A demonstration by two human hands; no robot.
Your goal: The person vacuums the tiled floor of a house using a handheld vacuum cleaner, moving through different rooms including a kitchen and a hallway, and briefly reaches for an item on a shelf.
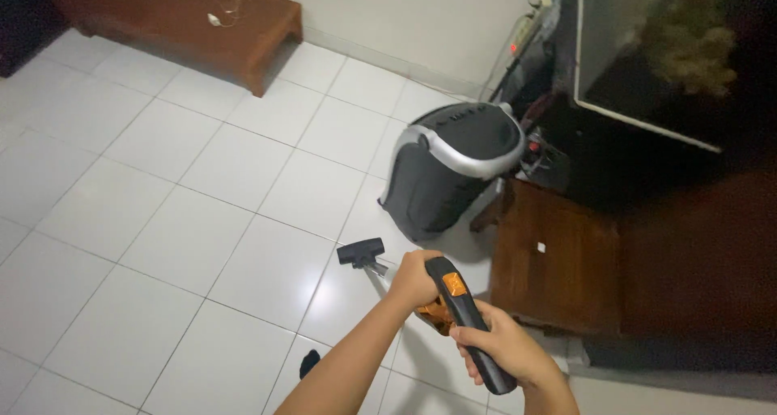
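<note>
I hold a handheld vacuum cleaner [465,322], black with an orange body, over the white tiled floor [202,188]. My right hand [502,350] is wrapped around its black handle. My left hand [414,277] grips the front of the body, where a thin tube runs down to a small black floor nozzle [362,252] resting on a tile. A grey and silver bin-shaped appliance [449,168] stands just beyond the nozzle.
A low brown wooden bench [194,23] with a small white item and cord sits at the back left. A dark wooden stool or low table [554,257] stands to the right, beside dark furniture with a glass tank [647,51]. A small black object [309,362] lies on the floor near my arm.
</note>
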